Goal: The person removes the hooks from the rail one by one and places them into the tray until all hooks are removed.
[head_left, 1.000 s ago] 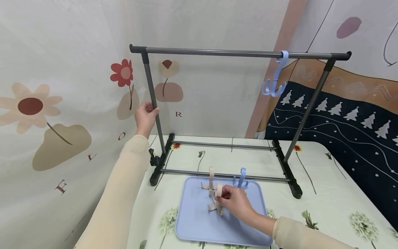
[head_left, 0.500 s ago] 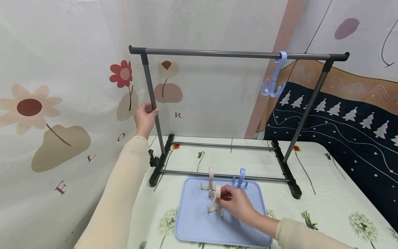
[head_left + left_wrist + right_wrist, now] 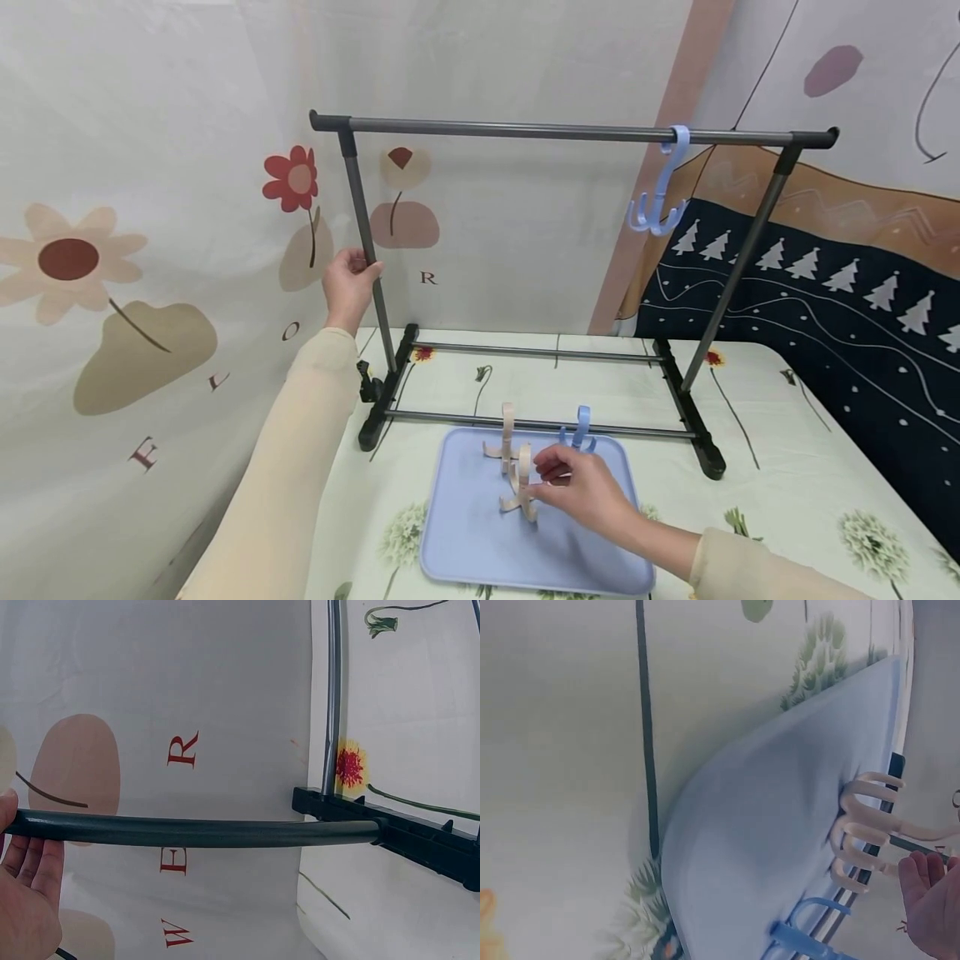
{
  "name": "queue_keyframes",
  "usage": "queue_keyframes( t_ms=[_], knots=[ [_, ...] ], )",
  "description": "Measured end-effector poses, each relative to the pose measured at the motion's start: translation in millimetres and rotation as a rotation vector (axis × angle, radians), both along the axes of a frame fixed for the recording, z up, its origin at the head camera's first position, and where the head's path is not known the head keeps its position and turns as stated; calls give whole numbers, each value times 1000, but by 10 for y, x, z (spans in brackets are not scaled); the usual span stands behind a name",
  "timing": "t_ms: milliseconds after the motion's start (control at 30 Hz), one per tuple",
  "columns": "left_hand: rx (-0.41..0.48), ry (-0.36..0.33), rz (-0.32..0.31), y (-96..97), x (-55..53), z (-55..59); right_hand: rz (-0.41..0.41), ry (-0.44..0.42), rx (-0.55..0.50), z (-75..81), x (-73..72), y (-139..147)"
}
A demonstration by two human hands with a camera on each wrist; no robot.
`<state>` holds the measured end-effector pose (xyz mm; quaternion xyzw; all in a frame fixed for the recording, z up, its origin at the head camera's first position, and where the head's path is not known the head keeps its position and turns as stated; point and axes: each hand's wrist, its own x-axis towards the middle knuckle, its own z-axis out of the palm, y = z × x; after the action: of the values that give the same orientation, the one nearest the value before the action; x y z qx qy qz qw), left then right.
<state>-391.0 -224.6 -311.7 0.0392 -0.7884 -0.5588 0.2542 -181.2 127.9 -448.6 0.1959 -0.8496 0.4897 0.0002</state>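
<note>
My left hand [image 3: 349,287] grips the left post [image 3: 366,208] of a dark metal clothes rack; in the left wrist view its thumb and fingers [image 3: 45,874] wrap the tube. Over the blue tray [image 3: 465,533], my right hand [image 3: 585,492] has its fingers loosely bent and parted beside a beige multi-prong hook [image 3: 524,467]. Its thumb tip is close to that hook; I cannot tell whether they touch. Just behind stands a second beige hook [image 3: 507,433]. A blue hook [image 3: 582,425] on the tray is partly hidden by the right hand. Another blue hook [image 3: 660,187] hangs from the top bar [image 3: 495,128].
The rack's black feet [image 3: 690,417] and lower bars [image 3: 540,423] rest on a flower-print tablecloth [image 3: 780,517], with the tray's far edge by the front bar. A small black clamp-like piece [image 3: 367,383] sits by the left foot. Printed curtain hangs behind.
My right hand has let go of the nearer beige hook and drawn back slightly to the right, its fingers spreading. The hook stands where it was. My left hand keeps its grip on the post.
</note>
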Motion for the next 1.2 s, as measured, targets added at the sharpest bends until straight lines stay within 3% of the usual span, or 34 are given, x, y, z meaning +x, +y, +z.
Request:
queue_keyframes(
  t_ms=[333,633,900,1200],
  knots=[
    [6,-1,-5,8,24,11,-3,-8,27,175,37,90],
    [5,0,-5,5,24,11,-66,48,-38,407,31,135],
    [5,-1,-8,9,42,11,-143,110,-87,637,-99,209],
    [5,-1,-12,-1,41,10,-237,227,-60,929,-348,389]
  ],
)
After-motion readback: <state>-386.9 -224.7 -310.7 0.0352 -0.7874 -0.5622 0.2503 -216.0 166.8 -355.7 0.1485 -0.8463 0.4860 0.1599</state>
